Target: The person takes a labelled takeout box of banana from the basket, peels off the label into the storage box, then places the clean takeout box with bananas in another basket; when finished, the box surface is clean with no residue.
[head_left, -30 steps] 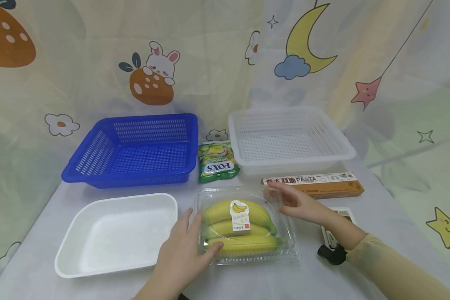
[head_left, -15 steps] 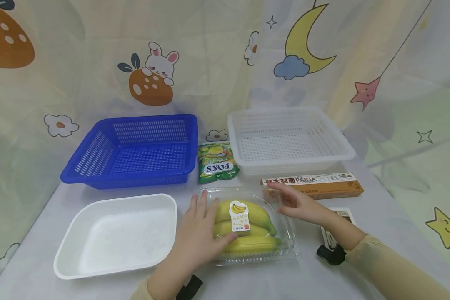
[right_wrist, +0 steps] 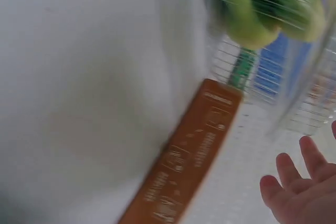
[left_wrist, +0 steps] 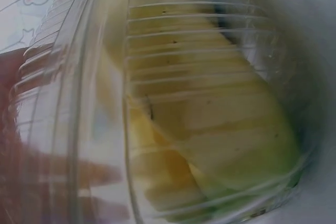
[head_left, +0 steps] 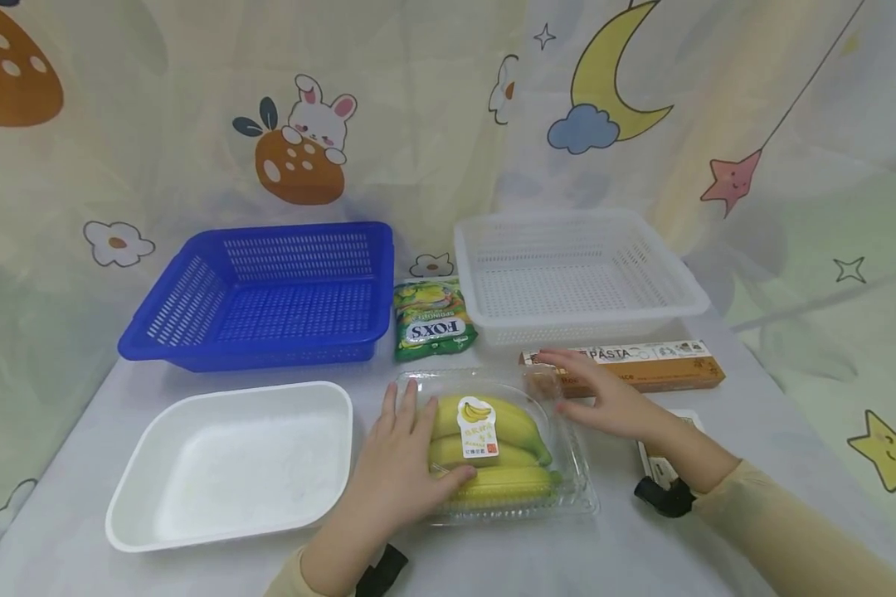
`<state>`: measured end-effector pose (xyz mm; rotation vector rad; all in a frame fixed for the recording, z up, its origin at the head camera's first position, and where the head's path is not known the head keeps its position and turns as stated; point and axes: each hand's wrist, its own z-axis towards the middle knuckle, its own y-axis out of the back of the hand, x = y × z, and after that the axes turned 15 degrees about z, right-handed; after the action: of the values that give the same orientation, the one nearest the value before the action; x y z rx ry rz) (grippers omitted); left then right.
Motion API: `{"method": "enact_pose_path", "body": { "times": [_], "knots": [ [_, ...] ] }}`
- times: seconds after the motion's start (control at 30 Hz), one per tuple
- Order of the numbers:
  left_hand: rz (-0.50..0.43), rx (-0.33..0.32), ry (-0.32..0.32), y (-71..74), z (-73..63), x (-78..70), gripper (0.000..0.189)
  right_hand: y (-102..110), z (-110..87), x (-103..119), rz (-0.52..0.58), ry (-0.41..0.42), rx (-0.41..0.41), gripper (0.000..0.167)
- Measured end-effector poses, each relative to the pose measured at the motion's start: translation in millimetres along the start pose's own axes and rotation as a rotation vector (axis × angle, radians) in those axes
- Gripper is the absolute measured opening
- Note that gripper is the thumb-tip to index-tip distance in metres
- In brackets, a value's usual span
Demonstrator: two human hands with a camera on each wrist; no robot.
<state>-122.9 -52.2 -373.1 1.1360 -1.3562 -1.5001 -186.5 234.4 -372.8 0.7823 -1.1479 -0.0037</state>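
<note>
A clear plastic clamshell box (head_left: 578, 489) of bananas (head_left: 500, 485) lies at the front middle of the table, a white banana label on its lid. My left hand (head_left: 403, 464) rests over the box's left side with fingers straight and thumb across the lid. In the left wrist view the bananas (left_wrist: 184, 77) show through the ribbed wall. My right hand (head_left: 612, 402) holds nothing, its fingers extended beside the box's upper right corner, partly covering a brown and white pasta box (head_left: 664, 377). From the right wrist, a gap shows between these fingers (right_wrist: 287, 170) and the box wall.
A blue basket (head_left: 284, 352) stands back left, a white basket (head_left: 582, 317) back right, with a green Fox's candy bag (head_left: 435, 319) between them. Left of the bananas lies a white tray (head_left: 194, 539). A small package (head_left: 657, 464) is partly hidden under my right wrist.
My left hand has moved right, from the box's left edge further over its lid. My right hand has shifted slightly to the right, away from the corner. The box has stayed in place.
</note>
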Motion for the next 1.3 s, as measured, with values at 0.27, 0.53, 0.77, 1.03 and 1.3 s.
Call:
{"method": "enact_pose_path", "body": {
  "times": [0.27,0.53,0.77,1.03,1.3],
  "knots": [
    [-0.019,0.002,0.011,-1.6,-0.1,0.1,0.093,-1,16.5,41,-0.101,-0.006,0.072,0.037],
    [-0.026,-0.013,0.016,-3.4,0.5,0.3,0.093,-19,39.1,53,-0.193,-0.063,0.272,0.036],
    [-0.034,-0.028,0.019,-4.0,0.0,0.2,0.092,-29,47.0,51,-0.289,-0.056,0.279,0.034],
    [-0.031,-0.022,0.022,-2.5,-0.9,-0.4,0.092,-33,47.4,51,-0.302,-0.107,0.28,0.038],
    [-0.019,-0.025,0.017,-3.8,-0.1,0.5,0.092,-34,46.7,52,-0.283,-0.109,0.285,0.036]
  ]
}}
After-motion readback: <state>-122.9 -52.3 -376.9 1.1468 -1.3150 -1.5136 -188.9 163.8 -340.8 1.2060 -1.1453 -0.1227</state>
